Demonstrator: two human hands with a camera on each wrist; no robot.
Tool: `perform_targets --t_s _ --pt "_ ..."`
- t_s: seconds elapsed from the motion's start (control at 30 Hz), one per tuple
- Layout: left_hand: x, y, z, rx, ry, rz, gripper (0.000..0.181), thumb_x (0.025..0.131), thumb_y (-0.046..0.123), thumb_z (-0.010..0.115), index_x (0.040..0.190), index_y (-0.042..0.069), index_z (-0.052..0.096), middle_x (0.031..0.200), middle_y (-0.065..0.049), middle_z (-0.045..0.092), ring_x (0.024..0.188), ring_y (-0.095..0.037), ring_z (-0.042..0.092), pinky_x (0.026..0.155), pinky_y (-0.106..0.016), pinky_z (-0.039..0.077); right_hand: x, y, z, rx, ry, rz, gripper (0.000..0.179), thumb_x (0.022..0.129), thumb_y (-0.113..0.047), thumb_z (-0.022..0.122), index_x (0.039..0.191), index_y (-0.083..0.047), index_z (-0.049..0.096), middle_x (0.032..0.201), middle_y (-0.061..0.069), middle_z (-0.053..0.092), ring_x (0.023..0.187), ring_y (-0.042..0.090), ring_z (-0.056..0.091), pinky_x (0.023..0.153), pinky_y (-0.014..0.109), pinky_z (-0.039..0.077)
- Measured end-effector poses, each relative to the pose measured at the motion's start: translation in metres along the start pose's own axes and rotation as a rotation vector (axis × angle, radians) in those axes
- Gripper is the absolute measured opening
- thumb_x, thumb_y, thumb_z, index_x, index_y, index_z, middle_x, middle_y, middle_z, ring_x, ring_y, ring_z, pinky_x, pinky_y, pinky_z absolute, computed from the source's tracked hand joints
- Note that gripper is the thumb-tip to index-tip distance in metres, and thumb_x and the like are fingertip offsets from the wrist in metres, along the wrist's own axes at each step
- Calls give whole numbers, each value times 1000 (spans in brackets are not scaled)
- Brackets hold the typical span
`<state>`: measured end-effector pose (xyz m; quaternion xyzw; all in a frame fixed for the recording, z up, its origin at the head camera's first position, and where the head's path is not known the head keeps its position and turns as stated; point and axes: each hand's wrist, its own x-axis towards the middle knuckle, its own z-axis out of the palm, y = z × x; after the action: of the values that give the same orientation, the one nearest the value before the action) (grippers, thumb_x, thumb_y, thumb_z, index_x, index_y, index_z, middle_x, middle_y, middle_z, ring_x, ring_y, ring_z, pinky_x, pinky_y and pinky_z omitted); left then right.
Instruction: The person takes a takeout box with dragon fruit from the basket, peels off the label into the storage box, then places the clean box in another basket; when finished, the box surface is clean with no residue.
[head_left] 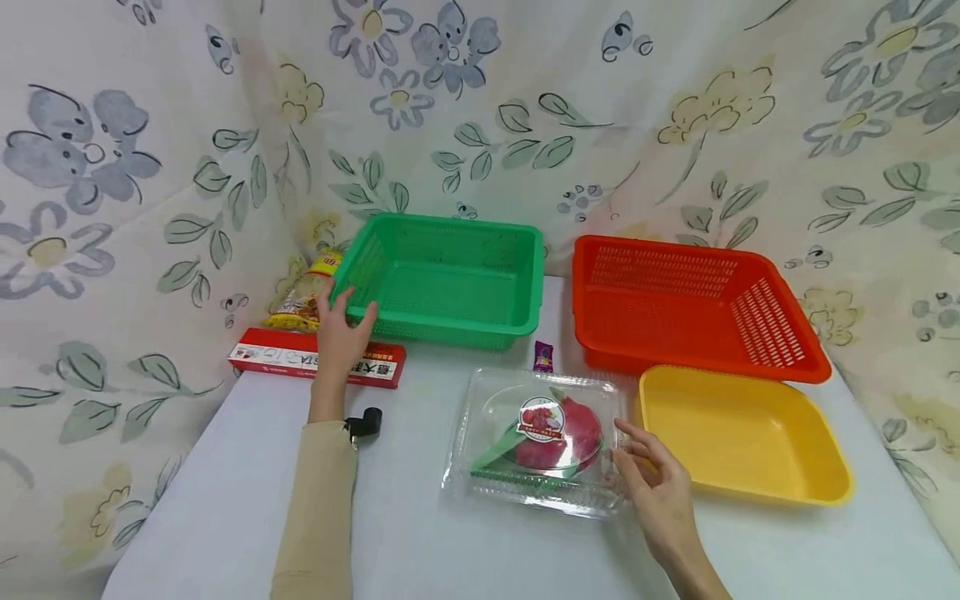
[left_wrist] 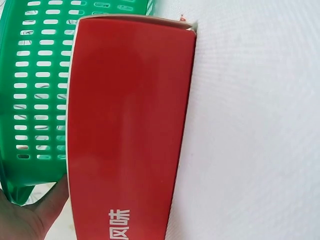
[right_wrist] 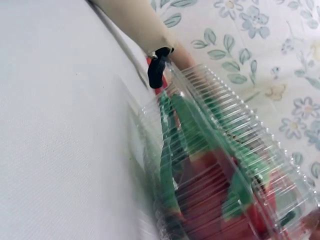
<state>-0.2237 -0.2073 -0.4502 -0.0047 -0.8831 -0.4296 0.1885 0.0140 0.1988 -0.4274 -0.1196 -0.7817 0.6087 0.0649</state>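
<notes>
My left hand (head_left: pixel 344 333) holds the front left corner of the green basket (head_left: pixel 480 332), thumb over the front rim and fingers at the left side. Below that hand lies a long red box (head_left: pixel 273 354), whose plain side fills much of the left wrist view. A yellow snack bag (head_left: pixel 303 298) sits just left of the basket. With its thumb and fingers, my right hand (head_left: pixel 660 487) pinches the right edge of a clear plastic clamshell box (head_left: pixel 480 417). Inside it is a pink-red fruit (head_left: pixel 577 433) with green tips, like a dragon fruit, under a round label.
A red basket (head_left: pixel 645 325) stands at the back right, with a yellow tray (head_left: pixel 735 433) in front of it. Between the two baskets lies a small purple packet (head_left: pixel 543 357). A floral curtain (head_left: pixel 480 117) hangs behind the white table (head_left: pixel 420 533).
</notes>
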Motion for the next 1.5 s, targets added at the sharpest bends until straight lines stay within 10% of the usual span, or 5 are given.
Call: perform_targets --t_s 0.43,0.73,0.9,1.07,1.5 --pt "7 15 -7 75 9 -19 71 97 48 53 151 5 36 163 -14 12 147 -38 5 112 -66 18 9 -3 -5 -156 -29 -165 37 98 -10 61 135 -11 58 106 13 62 97 17 65 81 16 51" --pt "-9 89 13 -145 206 207 46 98 25 56 140 7 53 160 -8 23 147 -28 13 115 -56 19 15 -6 -20 -461 3 -382 38 92 -6 68 130 -9 63 105 14 60 90 30 66 72 38 59" --pt "-45 130 7 -378 -78 386 37 101 12 52 136 1 56 151 -14 40 140 -29 36 107 -56 36 16 -17 -21 -557 17 -435 37 86 -4 73 122 -5 68 109 19 55 89 31 63 67 39 59" --pt "-73 111 4 -397 -455 420 38 101 13 52 138 6 55 154 -7 38 141 -29 35 105 -57 39 22 -29 -16 -587 -8 -479 34 82 -5 77 115 -3 71 109 21 58 93 35 62 70 47 59" --pt "-110 84 40 -220 -680 470 55 91 26 69 142 18 54 161 -2 27 146 -28 26 108 -63 31 46 -51 6 -493 -148 -539 25 83 -6 77 108 -3 71 98 8 69 83 21 67 71 36 59"
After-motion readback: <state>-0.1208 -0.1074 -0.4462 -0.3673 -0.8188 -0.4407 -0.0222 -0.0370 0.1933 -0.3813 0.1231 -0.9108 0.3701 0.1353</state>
